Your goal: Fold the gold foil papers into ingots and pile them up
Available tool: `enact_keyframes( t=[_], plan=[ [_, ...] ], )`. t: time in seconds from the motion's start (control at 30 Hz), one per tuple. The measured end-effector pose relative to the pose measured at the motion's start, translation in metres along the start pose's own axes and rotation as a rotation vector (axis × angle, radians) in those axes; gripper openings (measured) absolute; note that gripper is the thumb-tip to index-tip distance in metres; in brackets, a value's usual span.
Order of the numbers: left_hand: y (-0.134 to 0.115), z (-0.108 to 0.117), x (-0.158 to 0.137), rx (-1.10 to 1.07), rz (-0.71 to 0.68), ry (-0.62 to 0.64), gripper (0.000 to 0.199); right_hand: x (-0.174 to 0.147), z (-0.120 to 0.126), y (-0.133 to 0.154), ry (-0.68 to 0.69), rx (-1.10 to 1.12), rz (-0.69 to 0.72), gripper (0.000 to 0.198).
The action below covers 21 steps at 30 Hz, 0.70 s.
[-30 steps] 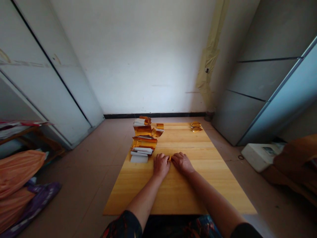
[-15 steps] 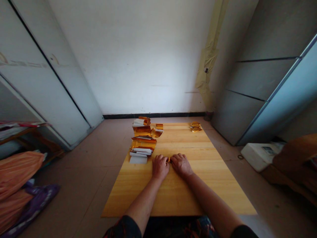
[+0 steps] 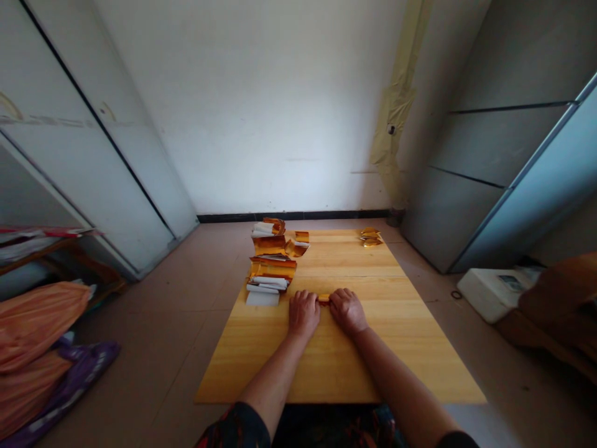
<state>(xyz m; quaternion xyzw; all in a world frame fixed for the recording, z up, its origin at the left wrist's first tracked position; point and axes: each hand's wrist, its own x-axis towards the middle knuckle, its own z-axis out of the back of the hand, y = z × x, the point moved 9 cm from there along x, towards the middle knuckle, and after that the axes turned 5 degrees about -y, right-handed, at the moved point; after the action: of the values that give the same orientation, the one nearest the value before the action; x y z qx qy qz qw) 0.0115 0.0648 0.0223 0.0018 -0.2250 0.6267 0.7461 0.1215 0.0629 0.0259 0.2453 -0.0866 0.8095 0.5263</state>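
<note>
Between my two hands a small strip of folded gold foil paper lies low over the wooden table. My left hand grips its left end with bent fingers. At the other end, my right hand has its fingers closed on the same paper. Both hands hide part of it. To the left of my left hand are stacks of gold foil paper with white undersides, curled and loosely piled. Several folded gold paper pieces, pointed at the ends, sit at the far right corner.
The wooden table stands before a white wall. Grey cabinets rise on the left and right. A white foam box is on the floor at right, and orange and purple bags lie at left.
My right hand has shifted slightly right, away from my left hand, so more of the gold paper shows between them. The view has tilted a little.
</note>
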Motion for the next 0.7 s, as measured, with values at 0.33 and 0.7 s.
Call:
enact_keyframes(
  t=[0.33, 0.7],
  plan=[
    [0.000, 0.002, 0.000, -0.147, -0.029, -0.034, 0.017, 0.001, 0.002, 0.006, -0.038, 0.014, 0.074, 0.018],
    [0.006, -0.007, 0.001, -0.247, 0.006, 0.030, 0.027, 0.000, -0.008, -0.001, 0.023, 0.001, 0.018, 0.016]
  ],
)
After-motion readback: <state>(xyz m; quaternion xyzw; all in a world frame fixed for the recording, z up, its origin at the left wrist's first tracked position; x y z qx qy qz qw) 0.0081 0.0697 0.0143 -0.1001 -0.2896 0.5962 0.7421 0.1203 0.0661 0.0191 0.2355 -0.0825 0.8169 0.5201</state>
